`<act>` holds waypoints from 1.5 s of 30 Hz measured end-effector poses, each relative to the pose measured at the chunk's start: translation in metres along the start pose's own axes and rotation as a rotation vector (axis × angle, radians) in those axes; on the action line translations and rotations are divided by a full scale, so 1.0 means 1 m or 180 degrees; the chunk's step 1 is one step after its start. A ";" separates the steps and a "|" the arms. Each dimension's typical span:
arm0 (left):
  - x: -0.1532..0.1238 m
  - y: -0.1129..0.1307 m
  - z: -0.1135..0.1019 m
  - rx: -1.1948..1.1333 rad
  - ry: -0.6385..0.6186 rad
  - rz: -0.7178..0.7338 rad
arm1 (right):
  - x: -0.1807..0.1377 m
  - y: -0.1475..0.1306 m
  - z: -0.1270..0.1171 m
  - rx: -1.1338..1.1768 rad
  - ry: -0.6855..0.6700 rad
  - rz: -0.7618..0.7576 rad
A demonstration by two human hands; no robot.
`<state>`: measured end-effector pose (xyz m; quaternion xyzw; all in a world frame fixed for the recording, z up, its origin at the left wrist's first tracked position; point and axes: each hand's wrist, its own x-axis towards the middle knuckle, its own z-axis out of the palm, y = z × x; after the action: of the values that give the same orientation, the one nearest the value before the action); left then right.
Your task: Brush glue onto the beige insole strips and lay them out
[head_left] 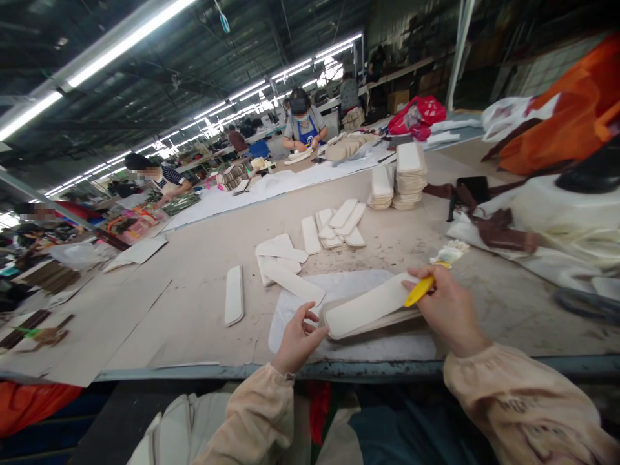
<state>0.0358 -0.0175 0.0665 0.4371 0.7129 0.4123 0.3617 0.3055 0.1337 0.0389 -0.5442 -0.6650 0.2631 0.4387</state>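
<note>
My right hand (448,307) is closed around a brush with a yellow handle (419,292); its crusted white head (451,252) points away from me. The same hand's fingertips meet the right end of a long white rounded strip (368,305), which lies tilted over a small stack of similar strips. At the strip's left end is my left hand (301,337), fingers apart and bent, with the thumb at the corner; whether it presses on the strip I cannot tell. Under the stack lies a white sheet (285,320).
Loose white strips (278,255) lie beyond the stack, with one single strip (234,296) to the left. Two taller piles (410,174) stand farther back. On the right are a whitish plastic container (557,213) and an orange bag (562,123). A co-worker (304,126) sits across the table.
</note>
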 end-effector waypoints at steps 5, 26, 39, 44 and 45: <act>-0.001 -0.004 0.008 0.0013 -0.0030 -0.0095 | -0.002 -0.001 -0.001 -0.0240 0.0042 -0.0040; 0.012 -0.008 0.015 0.0534 -0.0014 0.0019 | -0.005 -0.004 -0.007 -0.1142 -0.0027 -0.0249; 0.013 -0.003 0.015 0.0816 0.0126 0.0156 | -0.006 -0.008 -0.012 -0.1611 -0.0106 -0.0716; 0.013 -0.001 0.014 0.0833 0.0107 0.0128 | -0.024 -0.031 -0.007 -0.1147 -0.0281 -0.1314; 0.013 -0.001 0.014 0.0867 0.0090 0.0120 | -0.031 -0.037 -0.003 -0.0930 -0.0467 -0.1449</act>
<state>0.0431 -0.0015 0.0578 0.4896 0.7589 0.3246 0.2810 0.2907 0.0937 0.0617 -0.4178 -0.8310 0.0978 0.3541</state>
